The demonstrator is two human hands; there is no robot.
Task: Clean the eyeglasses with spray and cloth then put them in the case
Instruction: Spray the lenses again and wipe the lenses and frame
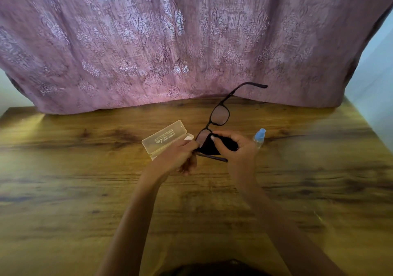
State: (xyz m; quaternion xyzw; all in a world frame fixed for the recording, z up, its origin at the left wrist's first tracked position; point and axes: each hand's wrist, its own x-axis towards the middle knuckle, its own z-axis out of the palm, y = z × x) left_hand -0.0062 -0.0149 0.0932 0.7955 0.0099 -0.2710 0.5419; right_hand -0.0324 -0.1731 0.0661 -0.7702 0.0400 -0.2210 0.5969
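R hand (238, 150) rubs cloth (214, 147) on glasses (220, 115); L hand (180, 154) grips frame.

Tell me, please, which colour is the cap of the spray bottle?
Light blue. The cap of the spray bottle shows clearly in the head view.

Only text is on lid of the translucent case (164, 138): few printed lines w/ small logo, seen upside down, too blurred to read.
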